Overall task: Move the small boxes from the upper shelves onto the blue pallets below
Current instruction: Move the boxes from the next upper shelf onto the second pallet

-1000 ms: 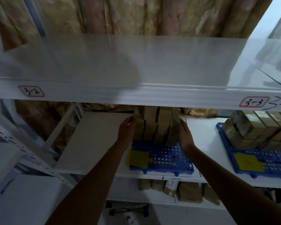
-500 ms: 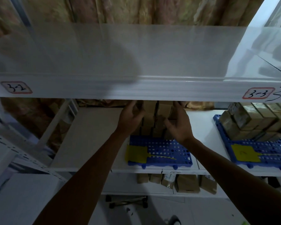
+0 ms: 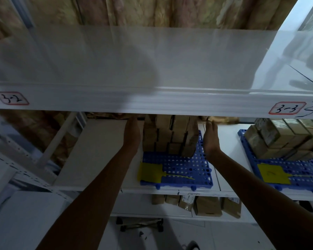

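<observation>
Head view: left hand [image 3: 133, 134] flat against the left side of the boxes [image 3: 170, 135], right hand [image 3: 210, 137] open just right of them, gripping nothing. Boxes stacked on the blue pallet [image 3: 184, 168], middle shelf [image 3: 98, 152].

We see matt brown cardboard boxes [image 3: 168, 136] on a perforated blue plastic pallet [image 3: 181, 170]; above it, a glossy white shelf [image 3: 152, 69], probably painted metal.

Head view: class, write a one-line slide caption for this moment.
Both hands, left and right, flank stacked small boxes on a blue pallet under shelf label 3-2.
</observation>
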The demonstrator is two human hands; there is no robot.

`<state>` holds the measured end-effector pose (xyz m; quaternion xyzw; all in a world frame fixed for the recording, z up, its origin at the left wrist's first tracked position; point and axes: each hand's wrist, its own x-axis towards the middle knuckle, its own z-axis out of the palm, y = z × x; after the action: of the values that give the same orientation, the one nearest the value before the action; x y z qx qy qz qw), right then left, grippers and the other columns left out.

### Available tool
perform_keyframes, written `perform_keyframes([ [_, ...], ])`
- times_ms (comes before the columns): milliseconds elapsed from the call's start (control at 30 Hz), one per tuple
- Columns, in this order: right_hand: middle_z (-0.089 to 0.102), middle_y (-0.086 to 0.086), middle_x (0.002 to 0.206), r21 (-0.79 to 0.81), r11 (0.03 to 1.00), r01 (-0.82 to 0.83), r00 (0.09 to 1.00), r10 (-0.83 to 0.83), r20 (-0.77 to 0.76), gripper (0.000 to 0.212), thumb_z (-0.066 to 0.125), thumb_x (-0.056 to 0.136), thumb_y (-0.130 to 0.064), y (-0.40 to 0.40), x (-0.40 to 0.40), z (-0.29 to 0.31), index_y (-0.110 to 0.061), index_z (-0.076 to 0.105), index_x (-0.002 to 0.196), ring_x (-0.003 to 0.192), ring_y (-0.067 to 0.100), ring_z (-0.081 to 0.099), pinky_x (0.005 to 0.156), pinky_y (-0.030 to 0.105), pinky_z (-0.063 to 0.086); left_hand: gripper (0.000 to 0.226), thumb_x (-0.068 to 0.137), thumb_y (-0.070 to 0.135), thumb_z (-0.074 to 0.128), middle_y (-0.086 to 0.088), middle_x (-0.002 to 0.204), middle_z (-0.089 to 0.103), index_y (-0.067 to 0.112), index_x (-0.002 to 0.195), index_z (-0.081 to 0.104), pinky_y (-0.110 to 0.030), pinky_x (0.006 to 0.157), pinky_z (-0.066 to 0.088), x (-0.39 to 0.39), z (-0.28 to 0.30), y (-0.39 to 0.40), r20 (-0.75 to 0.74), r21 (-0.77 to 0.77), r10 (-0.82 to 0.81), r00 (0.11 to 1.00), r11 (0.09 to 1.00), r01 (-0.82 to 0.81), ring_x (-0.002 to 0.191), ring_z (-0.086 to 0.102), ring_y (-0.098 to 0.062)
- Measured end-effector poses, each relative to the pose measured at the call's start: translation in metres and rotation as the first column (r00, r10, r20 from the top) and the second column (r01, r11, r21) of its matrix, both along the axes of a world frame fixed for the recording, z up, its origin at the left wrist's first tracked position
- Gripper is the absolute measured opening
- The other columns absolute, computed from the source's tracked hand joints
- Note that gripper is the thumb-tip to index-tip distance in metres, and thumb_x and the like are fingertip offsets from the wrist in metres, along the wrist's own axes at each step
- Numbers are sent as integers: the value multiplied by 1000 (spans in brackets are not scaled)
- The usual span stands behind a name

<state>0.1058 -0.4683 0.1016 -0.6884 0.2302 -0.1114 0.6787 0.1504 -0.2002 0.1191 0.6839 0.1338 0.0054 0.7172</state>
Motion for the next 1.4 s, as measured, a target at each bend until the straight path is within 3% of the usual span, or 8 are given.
perform_keyframes([
  [67, 38, 3, 166, 274, 961, -25, 973, 86, -212, 66, 31, 108, -60, -7, 3, -15, -22, 37, 161, 143, 26, 46, 123, 48, 34, 57, 111, 41, 32, -7, 166, 28, 14, 161, 26, -38, 125, 22, 3, -12, 1, -192, -58, -8, 981, 998, -3, 150, 31, -25],
  [133, 50, 4, 155, 304, 948, -89, 937, 184, -298, 56, 33, 107, -59, -8, 0, -24, -22, 58, 142, 126, 26, 58, 109, 43, 45, 59, 110, 46, 30, -8, 166, 30, 14, 160, 29, -36, 119, 27, -3, -23, -2, -295, -130, -72, 953, 991, 34, 150, 33, -27],
  [300, 68, 1, 119, 291, 945, -151, 912, 247, -328, 31, 48, 103, -56, 0, -12, -39, -30, 65, 106, 103, 17, 64, 84, 36, 46, 49, 109, 43, 41, -11, 149, 54, 15, 148, 50, -24, 73, 52, -13, -31, -15, -319, -259, -150, 936, 964, 67, 134, 53, -30],
  [500, 76, -2, 96, 338, 941, -29, 955, 126, -269, 23, 59, 100, -45, -6, -15, -45, -24, 70, 102, 83, 15, 73, 63, 26, 54, 50, 108, 48, 39, -2, 153, 51, 20, 149, 49, -32, 93, 46, -16, -46, -5, -301, -171, -137, 944, 981, 88, 134, 51, -23],
  [667, 71, 11, 117, -185, 981, -61, 969, 14, -248, 23, 45, 108, -26, -22, -28, -63, -21, 67, 111, 85, 8, 62, 69, 29, 48, 55, 110, 41, 37, -6, 163, 36, 13, 157, 37, -42, 122, 29, -21, -67, 4, -354, -60, -67, 933, 997, 49, 147, 37, -27],
  [867, 70, 14, 122, -570, 739, -360, 923, 195, -330, 21, 63, 102, -13, -34, -49, -86, -9, 72, 120, 91, 16, 61, 67, 21, 45, 47, 111, 31, 37, -23, 145, 55, 0, 141, 54, -44, 113, 41, -43, -92, 2, -463, 2, -150, 874, 985, 170, 129, 54, -36],
  [1200, 68, 15, 128, -627, 698, -346, 929, 160, -334, 25, 69, 97, -9, -38, -59, -93, -9, 73, 121, 107, 27, 65, 80, 29, 46, 53, 110, 38, 42, -18, 152, 50, 5, 150, 48, -45, 117, 37, -54, -91, -5, -426, 36, -128, 896, 987, 158, 136, 49, -36],
  [1400, 70, 10, 113, -575, 731, -367, 921, 200, -333, 31, 59, 105, -24, -38, -73, -88, -12, 65, 132, 79, 11, 60, 60, 18, 40, 47, 111, 33, 37, -19, 151, 50, 7, 150, 48, -48, 115, 40, -67, -87, -6, -362, 195, -215, 907, 934, 299, 136, 49, -37],
])
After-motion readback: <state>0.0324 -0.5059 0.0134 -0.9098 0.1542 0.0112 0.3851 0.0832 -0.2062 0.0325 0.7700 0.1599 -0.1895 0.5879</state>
